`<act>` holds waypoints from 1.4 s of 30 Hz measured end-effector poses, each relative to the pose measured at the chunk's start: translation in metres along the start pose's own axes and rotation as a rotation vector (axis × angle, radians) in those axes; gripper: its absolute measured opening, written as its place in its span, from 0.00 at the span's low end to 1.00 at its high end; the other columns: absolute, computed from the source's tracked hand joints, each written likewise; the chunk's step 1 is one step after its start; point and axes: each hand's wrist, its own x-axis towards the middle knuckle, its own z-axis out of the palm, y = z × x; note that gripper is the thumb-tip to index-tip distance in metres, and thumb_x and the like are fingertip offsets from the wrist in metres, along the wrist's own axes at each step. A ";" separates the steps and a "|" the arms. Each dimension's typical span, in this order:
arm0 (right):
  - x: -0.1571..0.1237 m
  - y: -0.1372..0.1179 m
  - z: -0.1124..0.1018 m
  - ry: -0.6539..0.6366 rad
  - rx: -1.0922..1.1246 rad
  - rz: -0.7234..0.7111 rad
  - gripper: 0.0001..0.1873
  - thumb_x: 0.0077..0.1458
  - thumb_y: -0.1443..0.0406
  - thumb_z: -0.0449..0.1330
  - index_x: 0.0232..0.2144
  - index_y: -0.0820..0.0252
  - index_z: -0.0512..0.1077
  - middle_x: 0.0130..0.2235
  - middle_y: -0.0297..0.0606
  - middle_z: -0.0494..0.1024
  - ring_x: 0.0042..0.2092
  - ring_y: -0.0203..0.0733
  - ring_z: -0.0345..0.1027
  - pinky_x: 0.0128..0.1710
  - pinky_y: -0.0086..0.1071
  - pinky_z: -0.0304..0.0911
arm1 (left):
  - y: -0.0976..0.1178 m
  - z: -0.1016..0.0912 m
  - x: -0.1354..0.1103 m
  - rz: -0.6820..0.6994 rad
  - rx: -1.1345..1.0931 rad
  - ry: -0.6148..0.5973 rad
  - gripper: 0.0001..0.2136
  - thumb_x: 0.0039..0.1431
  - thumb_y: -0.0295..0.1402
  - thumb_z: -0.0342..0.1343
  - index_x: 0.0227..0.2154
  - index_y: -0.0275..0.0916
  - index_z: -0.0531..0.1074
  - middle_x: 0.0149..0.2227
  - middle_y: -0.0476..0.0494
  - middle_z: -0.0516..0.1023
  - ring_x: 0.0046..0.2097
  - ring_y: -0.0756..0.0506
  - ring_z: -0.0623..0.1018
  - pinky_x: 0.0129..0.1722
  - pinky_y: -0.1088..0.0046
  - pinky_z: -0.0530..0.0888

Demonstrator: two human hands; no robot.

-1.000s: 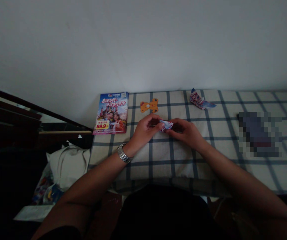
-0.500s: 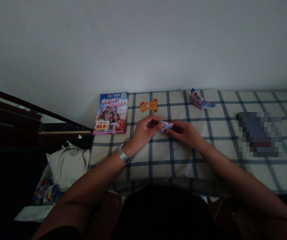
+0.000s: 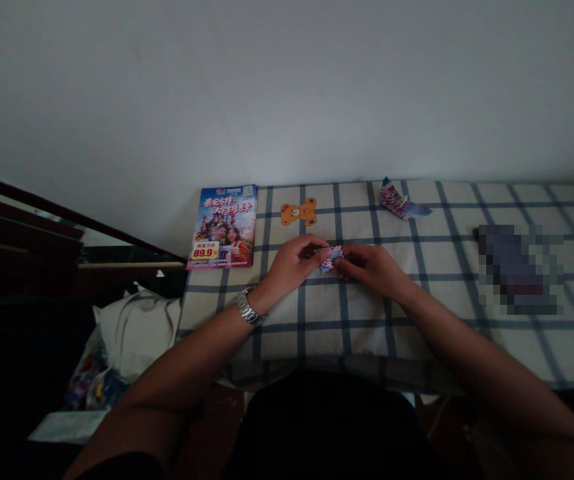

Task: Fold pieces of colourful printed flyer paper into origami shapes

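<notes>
A small piece of folded printed paper [image 3: 332, 259], pink, white and blue, is pinched between both hands just above the checked cloth. My left hand [image 3: 301, 260], with a metal watch [image 3: 249, 306] on its wrist, grips the paper's left side between thumb and fingers. On the other side, my right hand [image 3: 369, 267] pinches the paper's right edge with thumb and forefinger. The fingers partly cover the paper, so its full shape is hidden. Beyond the hands lies a folded paper figure [image 3: 401, 203] in similar colours. A stack of printed flyers [image 3: 224, 227] rests at the left.
The checked cloth [image 3: 367, 333] covers the table up to the wall. An orange bear picture [image 3: 299, 212] lies on it near the flyers. A blurred dark object [image 3: 514, 270] is at the right. Left of the table, a white bag [image 3: 139, 330] stands lower down.
The paper in my hands has turned a little and now shows more of its pink and white printed face. Both hands have shifted only slightly; everything else stays put.
</notes>
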 end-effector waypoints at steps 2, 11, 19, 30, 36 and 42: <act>0.000 0.000 0.000 -0.015 0.018 0.001 0.15 0.69 0.53 0.60 0.42 0.56 0.79 0.33 0.35 0.83 0.33 0.42 0.78 0.35 0.35 0.72 | 0.000 -0.001 0.000 0.004 0.018 0.007 0.11 0.68 0.42 0.63 0.40 0.39 0.78 0.37 0.46 0.81 0.37 0.49 0.79 0.39 0.74 0.75; -0.001 -0.005 0.002 -0.062 0.161 -0.007 0.15 0.71 0.53 0.58 0.47 0.55 0.78 0.39 0.37 0.84 0.39 0.43 0.81 0.44 0.39 0.77 | 0.000 -0.002 -0.001 -0.043 -0.108 0.042 0.13 0.65 0.45 0.66 0.38 0.39 0.77 0.34 0.48 0.80 0.34 0.50 0.78 0.37 0.75 0.75; -0.002 -0.006 -0.001 -0.084 0.205 0.016 0.16 0.70 0.52 0.58 0.46 0.56 0.78 0.38 0.37 0.85 0.39 0.42 0.81 0.44 0.38 0.78 | 0.001 0.001 0.000 -0.068 -0.115 0.046 0.16 0.65 0.48 0.65 0.38 0.38 0.78 0.35 0.46 0.81 0.35 0.50 0.77 0.38 0.74 0.75; -0.002 -0.006 -0.002 -0.066 0.288 0.061 0.17 0.68 0.50 0.61 0.44 0.57 0.77 0.38 0.38 0.84 0.40 0.43 0.81 0.45 0.39 0.79 | 0.004 -0.004 0.001 -0.005 0.012 0.025 0.17 0.71 0.48 0.58 0.41 0.39 0.80 0.40 0.43 0.83 0.40 0.47 0.81 0.43 0.71 0.77; -0.002 -0.005 0.000 -0.075 0.256 0.039 0.16 0.69 0.51 0.61 0.42 0.56 0.76 0.37 0.38 0.84 0.38 0.43 0.80 0.42 0.39 0.77 | 0.003 -0.005 0.001 0.017 0.073 0.024 0.16 0.69 0.48 0.61 0.39 0.39 0.80 0.37 0.44 0.83 0.37 0.47 0.80 0.40 0.72 0.77; -0.003 -0.008 -0.001 0.032 0.019 -0.012 0.19 0.68 0.48 0.59 0.40 0.57 0.76 0.33 0.35 0.80 0.32 0.40 0.72 0.32 0.32 0.66 | 0.005 -0.004 -0.001 0.032 0.114 0.000 0.10 0.69 0.40 0.61 0.39 0.39 0.80 0.35 0.45 0.82 0.36 0.48 0.79 0.36 0.74 0.75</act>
